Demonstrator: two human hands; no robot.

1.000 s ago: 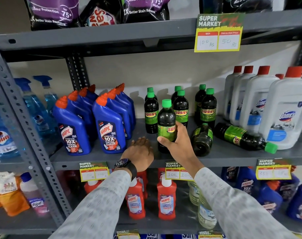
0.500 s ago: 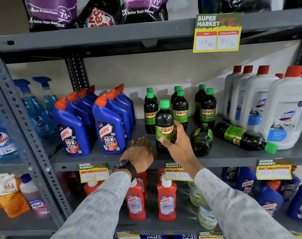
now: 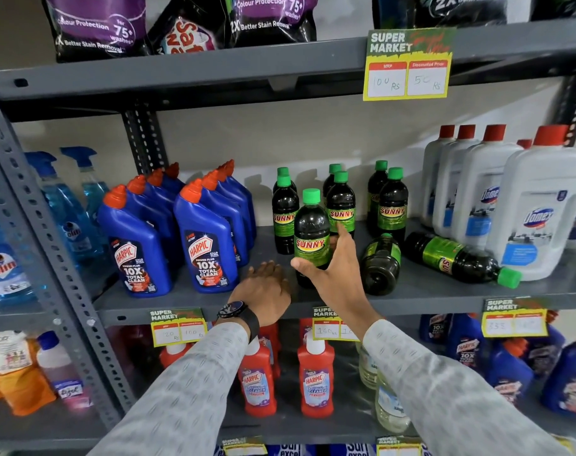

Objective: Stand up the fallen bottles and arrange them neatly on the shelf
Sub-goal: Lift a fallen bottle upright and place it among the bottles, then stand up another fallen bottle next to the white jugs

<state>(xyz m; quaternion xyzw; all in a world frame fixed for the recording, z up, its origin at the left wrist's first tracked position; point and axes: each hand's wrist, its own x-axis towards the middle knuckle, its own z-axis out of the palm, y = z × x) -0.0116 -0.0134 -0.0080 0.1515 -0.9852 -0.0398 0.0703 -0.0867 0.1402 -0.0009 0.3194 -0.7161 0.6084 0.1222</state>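
Head view: grey metal shelf (image 3: 411, 292) carries upright green-capped dark Sunny bottles; two more lie toppled, one (image 3: 457, 256) pointing cap-outward, one (image 3: 380, 264) base-forward. Right hand (image 3: 332, 271), fingers spread, loosely cups the front upright bottle (image 3: 312, 235), probably steadying its placement. Left hand (image 3: 263, 287) rests flat, empty, on the shelf edge, likely as a brace.

Two fallen bottles (image 3: 380, 264) right of upright bottle (image 3: 312, 238).

shelf (image 3: 411, 291) – matt grey metal | bottles (image 3: 313, 238) – glossy plastic (dark)
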